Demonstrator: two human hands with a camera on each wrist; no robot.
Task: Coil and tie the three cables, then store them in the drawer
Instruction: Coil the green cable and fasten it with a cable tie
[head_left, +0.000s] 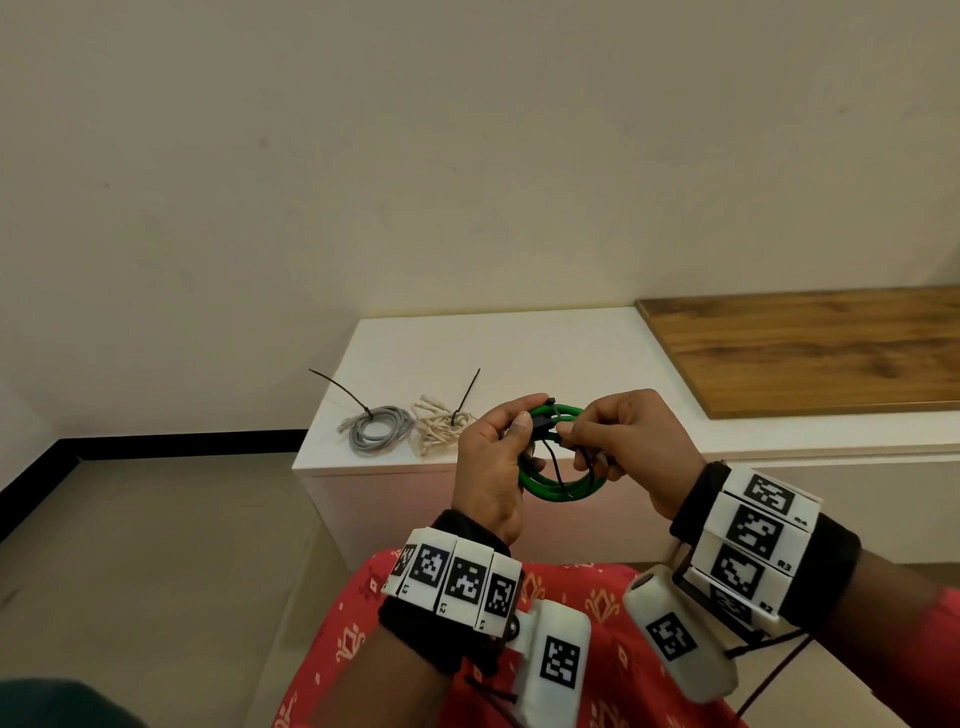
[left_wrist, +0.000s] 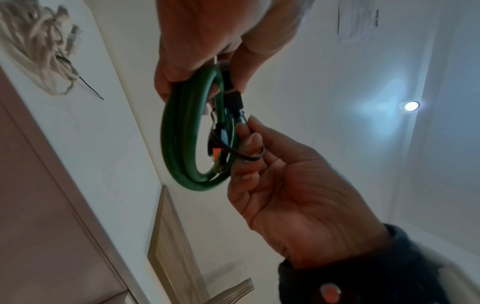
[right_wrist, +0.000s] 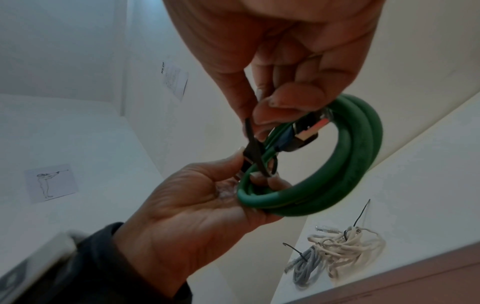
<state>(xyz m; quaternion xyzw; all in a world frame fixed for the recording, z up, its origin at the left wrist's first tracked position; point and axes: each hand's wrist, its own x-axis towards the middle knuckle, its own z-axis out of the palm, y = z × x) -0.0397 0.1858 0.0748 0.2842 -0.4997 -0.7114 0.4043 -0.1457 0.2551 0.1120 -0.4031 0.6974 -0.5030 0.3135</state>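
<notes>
A coiled green cable (head_left: 562, 486) is held in the air in front of the white cabinet. My left hand (head_left: 522, 415) grips the coil at its upper left, fingers curled round the strands (right_wrist: 249, 179). A black zip tie (right_wrist: 255, 152) is looped round the coil near its plugs. My right hand (head_left: 571, 439) pinches the tie's strap between thumb and fingertips (right_wrist: 262, 115). A grey cable (head_left: 376, 431) and a cream cable (head_left: 441, 428) lie coiled on the cabinet top, each with a black zip tie sticking up.
The white cabinet top (head_left: 519, 348) runs to the right, with a wooden board (head_left: 810, 353) lying on it. The cabinet's front face (head_left: 395, 514) is just beyond my knees. A metal handle (left_wrist: 233, 292) shows low in the left wrist view. Floor lies to the left.
</notes>
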